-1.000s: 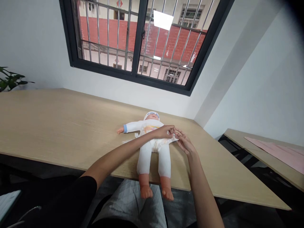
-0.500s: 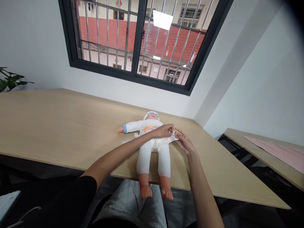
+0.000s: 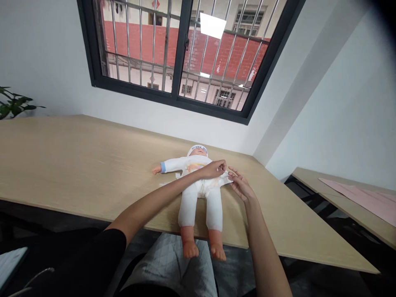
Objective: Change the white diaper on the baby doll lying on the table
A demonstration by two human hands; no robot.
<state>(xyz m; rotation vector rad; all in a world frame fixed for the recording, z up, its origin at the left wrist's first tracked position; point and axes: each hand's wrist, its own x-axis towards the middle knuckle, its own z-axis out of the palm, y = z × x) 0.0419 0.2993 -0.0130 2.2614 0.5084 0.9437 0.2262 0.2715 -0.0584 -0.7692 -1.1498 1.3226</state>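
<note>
A baby doll [image 3: 187, 208] lies on its back on the table, in white clothes with a blue cuff, a printed white cap [image 3: 197, 147] and a white diaper [image 3: 202, 189] around its hips. My left hand [image 3: 216, 168] reaches across the doll's belly, fingertips pinched together; what they hold, if anything, is too small to make out. Facing it, my right hand [image 3: 241, 185] has its thumb and a finger at the edge of the diaper's side flap, which is drawn out to the right. Its other fingers stay loosely stretched. My left forearm hides part of the doll's middle.
The wooden table [image 3: 93, 165] runs along the wall under a barred window [image 3: 173, 95]. The doll's feet hang over its front edge, above my lap. Another table with a pink cloth [image 3: 361, 196] stands at the right. Plant leaves [image 3: 15, 105] show at the far left.
My left hand has shifted very slightly upward, its fingertips a little farther off the diaper. My right hand and the doll look the same.
</note>
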